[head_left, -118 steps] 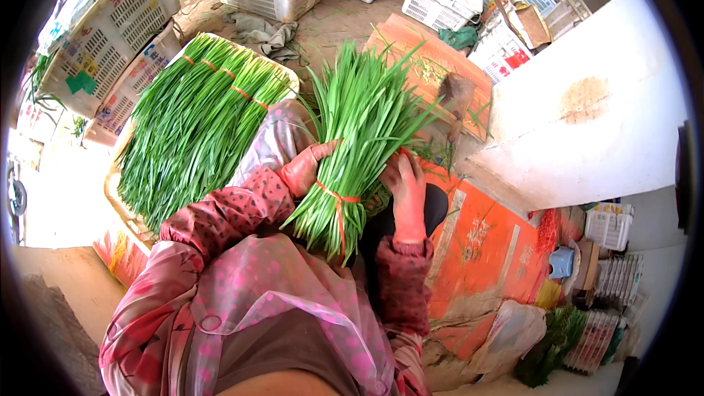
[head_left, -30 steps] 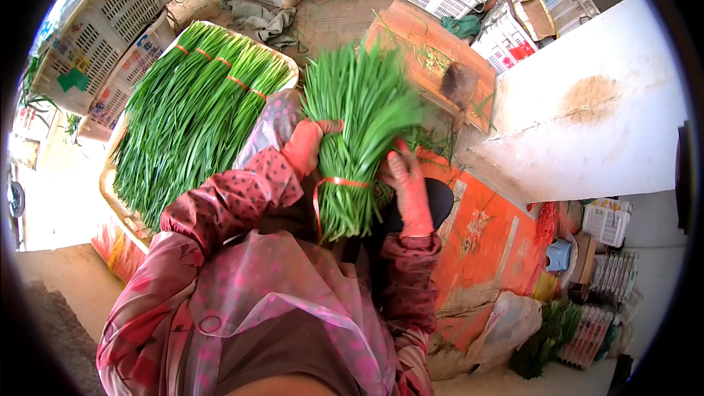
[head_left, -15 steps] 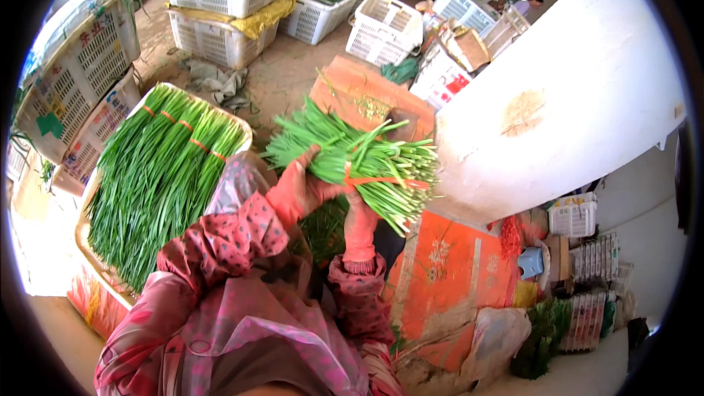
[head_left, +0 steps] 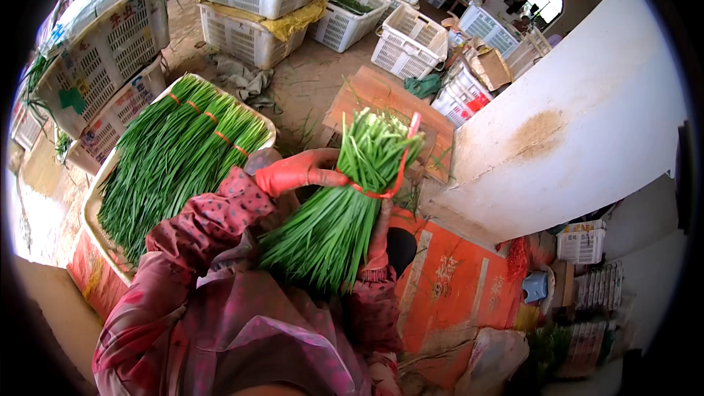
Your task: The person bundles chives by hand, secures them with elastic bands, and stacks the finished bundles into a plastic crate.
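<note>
Centrally in the head view, a tied bundle of long green leaves [head_left: 323,231] slants, its pale ends [head_left: 381,125] on the far side. The coral-gloved left hand [head_left: 299,171] clasps its left side at the flat red band [head_left: 372,193]; the right hand [head_left: 378,246], mostly hidden, meets its right edge, grip impossible to tell.

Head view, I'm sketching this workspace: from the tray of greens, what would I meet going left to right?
Tray of tied greens, held bunch of greens, orange sheet, blue plastic thing, small white crate.
</note>
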A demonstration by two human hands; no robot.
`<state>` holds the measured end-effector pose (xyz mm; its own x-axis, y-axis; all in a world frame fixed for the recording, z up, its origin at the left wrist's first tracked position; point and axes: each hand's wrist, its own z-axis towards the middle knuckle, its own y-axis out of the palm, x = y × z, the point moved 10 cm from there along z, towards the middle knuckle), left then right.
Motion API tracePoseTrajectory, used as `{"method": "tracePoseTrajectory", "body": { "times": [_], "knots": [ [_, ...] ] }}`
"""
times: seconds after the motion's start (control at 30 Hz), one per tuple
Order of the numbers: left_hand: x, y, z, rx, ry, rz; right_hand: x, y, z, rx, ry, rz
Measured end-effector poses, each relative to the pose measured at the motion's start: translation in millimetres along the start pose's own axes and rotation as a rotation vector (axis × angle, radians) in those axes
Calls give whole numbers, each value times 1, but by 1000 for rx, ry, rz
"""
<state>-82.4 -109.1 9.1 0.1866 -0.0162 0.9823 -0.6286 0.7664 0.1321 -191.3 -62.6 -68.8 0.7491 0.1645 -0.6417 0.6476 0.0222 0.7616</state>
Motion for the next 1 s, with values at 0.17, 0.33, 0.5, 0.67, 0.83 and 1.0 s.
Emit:
{"method": "tracePoseTrajectory", "body": {
  "times": [0.17,0.33,0.5,0.67,0.83,1.0],
  "knots": [
    [-43,-10,-32,262,21,-547,-29,18,13,111,-66,-1147],
    [-69,-28,-55,458,16,-757,-57,59,3,211,-436,-1226],
    [-60,-41,-64,601,55,-407,-33,120,10,187,-592,-1844],
    [-50,-34,-73,641,72,-503,-38,78,8,261,-734,-1384],
    [-53,-30,-75,592,66,-518,-45,48,15,331,-454,-1047],
    [-56,-28,-78,637,-38,-548,-97,50,-4,452,-426,-1034]
  ]
}}
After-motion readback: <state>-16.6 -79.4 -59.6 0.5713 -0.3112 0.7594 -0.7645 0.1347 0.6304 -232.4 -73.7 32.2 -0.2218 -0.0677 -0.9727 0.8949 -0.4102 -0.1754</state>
